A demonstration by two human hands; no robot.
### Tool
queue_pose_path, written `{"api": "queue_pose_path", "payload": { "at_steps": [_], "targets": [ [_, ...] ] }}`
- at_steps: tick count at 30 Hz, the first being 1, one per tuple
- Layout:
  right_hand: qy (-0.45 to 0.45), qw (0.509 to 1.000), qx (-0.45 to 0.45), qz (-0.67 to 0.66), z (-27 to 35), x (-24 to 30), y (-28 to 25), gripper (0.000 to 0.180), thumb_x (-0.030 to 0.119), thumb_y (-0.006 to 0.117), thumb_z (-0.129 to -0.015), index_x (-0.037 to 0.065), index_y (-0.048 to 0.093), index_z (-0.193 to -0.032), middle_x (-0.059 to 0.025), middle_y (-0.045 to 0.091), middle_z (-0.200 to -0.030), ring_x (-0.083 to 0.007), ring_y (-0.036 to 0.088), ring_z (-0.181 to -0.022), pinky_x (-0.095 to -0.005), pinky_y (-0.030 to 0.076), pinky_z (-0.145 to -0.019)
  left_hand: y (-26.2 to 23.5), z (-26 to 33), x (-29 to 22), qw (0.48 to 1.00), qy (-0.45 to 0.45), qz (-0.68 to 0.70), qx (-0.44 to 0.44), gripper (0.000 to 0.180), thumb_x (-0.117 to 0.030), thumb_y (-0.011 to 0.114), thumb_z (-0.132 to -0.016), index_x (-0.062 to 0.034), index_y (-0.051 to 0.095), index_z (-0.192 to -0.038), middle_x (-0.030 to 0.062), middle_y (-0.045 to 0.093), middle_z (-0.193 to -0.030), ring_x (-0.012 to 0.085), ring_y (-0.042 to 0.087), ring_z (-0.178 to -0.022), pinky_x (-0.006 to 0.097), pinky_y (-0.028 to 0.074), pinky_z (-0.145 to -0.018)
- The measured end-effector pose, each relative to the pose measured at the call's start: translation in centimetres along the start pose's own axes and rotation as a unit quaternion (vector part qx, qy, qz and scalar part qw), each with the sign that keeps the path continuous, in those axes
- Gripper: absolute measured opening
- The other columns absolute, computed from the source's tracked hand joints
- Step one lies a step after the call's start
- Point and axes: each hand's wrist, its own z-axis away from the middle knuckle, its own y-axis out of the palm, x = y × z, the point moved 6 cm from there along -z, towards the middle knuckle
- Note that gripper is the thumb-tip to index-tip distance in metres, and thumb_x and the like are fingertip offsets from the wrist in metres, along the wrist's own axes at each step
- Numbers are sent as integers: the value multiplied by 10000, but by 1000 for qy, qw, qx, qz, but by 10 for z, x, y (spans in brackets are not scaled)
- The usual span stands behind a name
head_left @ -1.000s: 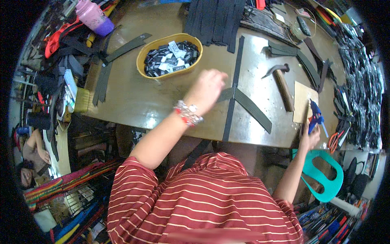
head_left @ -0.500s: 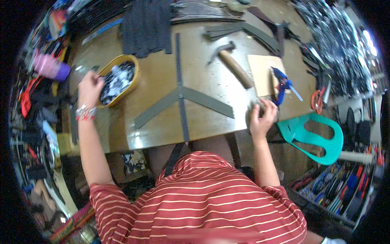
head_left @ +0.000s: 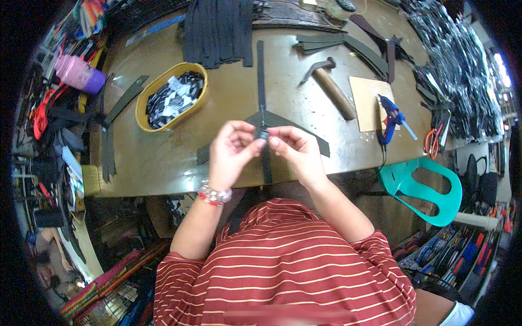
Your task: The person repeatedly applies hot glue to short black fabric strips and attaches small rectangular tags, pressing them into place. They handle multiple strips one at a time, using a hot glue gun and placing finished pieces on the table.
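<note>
Over the middle of the table, my left hand (head_left: pixel 229 153) and my right hand (head_left: pixel 300 155) meet with thumbs and fingertips pinched together. Between them is a small dark piece (head_left: pixel 263 134), too small to make out exactly. Directly beneath lies a narrow black strap (head_left: pixel 261 70), running away from the near edge. A wide dark grey-green strap (head_left: pixel 319 145), bent in a V, crosses it and is partly hidden by my hands. To the left, a yellow oval basket (head_left: pixel 142 103) holds many small black and pale pieces.
At right lie a hammer (head_left: pixel 334 95), a blue glue gun (head_left: pixel 387 122) by a tan board (head_left: pixel 361 103), and orange-handled scissors (head_left: pixel 432 142). Dark straps (head_left: pixel 217 32) hang together at the back. A pink-purple bottle (head_left: pixel 81 73) stands far left; a teal stool (head_left: pixel 394 182) is beside the table.
My left hand has come from the basket to the middle, and my right hand has moved in from near the glue gun. Both now pinch at the small dark piece. The view has shifted slightly.
</note>
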Motion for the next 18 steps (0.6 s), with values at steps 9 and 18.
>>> {"api": "queue_pose_path", "payload": {
  "at_steps": [9, 18],
  "targets": [
    [33, 998, 12, 51, -13, -11, 18, 150, 105, 665, -884, -15, 661, -974, -26, 661, -814, -62, 583, -696, -205, 477, -616, -14, 6, 20, 996, -45, 77, -2, 119, -21, 693, -843, -11, 612, -929, 28, 648, -847, 75, 612, -734, 208, 512, -651],
    [28, 991, -54, 122, -37, 1, -3, 134, 100, 690, -844, -6, 670, -924, -31, 662, -754, -77, 590, -665, -228, 480, -575, -37, -15, 15, 993, -8, -90, -70, 173, -91, 754, -797, -18, 621, -880, 18, 655, -788, 90, 613, -692, 223, 500, -624]
  ]
}}
